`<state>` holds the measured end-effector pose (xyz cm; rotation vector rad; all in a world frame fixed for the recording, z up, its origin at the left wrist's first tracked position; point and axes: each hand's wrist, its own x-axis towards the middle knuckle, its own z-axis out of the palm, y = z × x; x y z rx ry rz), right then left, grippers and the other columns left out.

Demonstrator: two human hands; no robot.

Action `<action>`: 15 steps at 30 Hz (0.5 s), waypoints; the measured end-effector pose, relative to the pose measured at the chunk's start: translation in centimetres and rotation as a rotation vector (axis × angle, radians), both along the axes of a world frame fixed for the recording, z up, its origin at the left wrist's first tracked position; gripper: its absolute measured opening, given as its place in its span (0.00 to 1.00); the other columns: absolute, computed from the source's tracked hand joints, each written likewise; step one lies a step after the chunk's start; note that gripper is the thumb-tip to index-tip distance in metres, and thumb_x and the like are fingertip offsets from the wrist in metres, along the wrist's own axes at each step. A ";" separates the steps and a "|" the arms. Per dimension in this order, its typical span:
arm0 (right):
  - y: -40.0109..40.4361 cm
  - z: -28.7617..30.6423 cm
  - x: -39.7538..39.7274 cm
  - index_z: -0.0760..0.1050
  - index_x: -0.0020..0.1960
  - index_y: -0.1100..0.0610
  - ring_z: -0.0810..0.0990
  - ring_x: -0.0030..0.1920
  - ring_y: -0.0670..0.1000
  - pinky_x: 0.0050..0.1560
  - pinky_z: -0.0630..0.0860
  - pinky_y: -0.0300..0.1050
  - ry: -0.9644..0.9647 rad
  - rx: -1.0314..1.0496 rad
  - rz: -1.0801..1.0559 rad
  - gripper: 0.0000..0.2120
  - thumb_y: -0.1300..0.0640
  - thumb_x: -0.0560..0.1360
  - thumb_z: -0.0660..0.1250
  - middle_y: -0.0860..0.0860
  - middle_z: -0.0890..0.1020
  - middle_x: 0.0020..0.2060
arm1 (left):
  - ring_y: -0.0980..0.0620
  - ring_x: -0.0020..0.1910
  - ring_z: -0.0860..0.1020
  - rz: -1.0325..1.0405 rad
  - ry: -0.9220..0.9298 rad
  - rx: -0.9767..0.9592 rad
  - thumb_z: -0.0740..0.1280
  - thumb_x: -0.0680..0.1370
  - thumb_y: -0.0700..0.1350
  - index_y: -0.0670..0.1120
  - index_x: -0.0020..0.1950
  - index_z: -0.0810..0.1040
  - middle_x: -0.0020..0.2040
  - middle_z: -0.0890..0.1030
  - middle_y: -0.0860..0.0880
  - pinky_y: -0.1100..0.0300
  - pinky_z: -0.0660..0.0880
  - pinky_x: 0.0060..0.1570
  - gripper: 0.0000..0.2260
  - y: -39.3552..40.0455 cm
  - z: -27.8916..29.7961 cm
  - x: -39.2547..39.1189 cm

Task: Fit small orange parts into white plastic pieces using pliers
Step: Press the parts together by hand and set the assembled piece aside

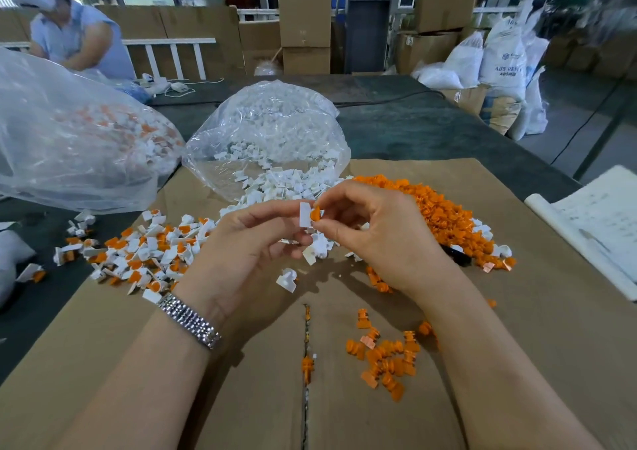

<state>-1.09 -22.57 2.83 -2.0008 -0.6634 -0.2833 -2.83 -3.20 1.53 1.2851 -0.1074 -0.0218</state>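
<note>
My left hand (pixel 241 242) pinches a small white plastic piece (pixel 304 214) above the cardboard. My right hand (pixel 375 229) pinches a small orange part (pixel 315 214) against that white piece. Loose white pieces (pixel 286 187) spill from an open clear bag (pixel 269 132) just behind my hands. A heap of orange parts (pixel 437 208) lies to the right. More orange parts (pixel 386 356) are scattered near my right forearm. A dark object (pixel 456 256), possibly the pliers, lies partly hidden behind my right hand.
White pieces with orange parts in them (pixel 151 246) lie in a pile to the left. A large clear bag (pixel 69 132) sits far left. Sheets of paper (pixel 599 222) lie at the right. Another person (pixel 76 35) works at the far left. Flat cardboard (pixel 241 398) covers the table.
</note>
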 end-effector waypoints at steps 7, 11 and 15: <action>0.5 -0.3 0.1 0.82 0.53 0.56 0.82 0.43 0.47 0.48 0.80 0.47 -0.114 -0.100 -0.019 0.08 0.62 0.75 0.75 0.49 0.83 0.41 | 0.44 0.41 0.86 0.088 0.009 0.070 0.78 0.68 0.42 0.37 0.47 0.86 0.44 0.86 0.38 0.59 0.82 0.42 0.11 -0.1 -0.1 0.1; 0.6 -0.4 0.0 0.81 0.52 0.55 0.81 0.43 0.47 0.47 0.79 0.46 -0.131 -0.149 -0.022 0.07 0.62 0.75 0.75 0.48 0.82 0.40 | 0.43 0.42 0.86 0.094 0.025 0.123 0.79 0.65 0.43 0.35 0.47 0.85 0.44 0.86 0.37 0.57 0.83 0.44 0.16 0.2 -0.3 0.3; 0.8 -0.4 -0.1 0.81 0.52 0.55 0.81 0.42 0.46 0.46 0.80 0.46 -0.123 -0.184 -0.019 0.07 0.61 0.75 0.75 0.47 0.82 0.40 | 0.46 0.38 0.84 0.090 0.063 0.155 0.80 0.63 0.43 0.34 0.46 0.83 0.40 0.84 0.41 0.57 0.82 0.41 0.18 0.3 -0.3 0.3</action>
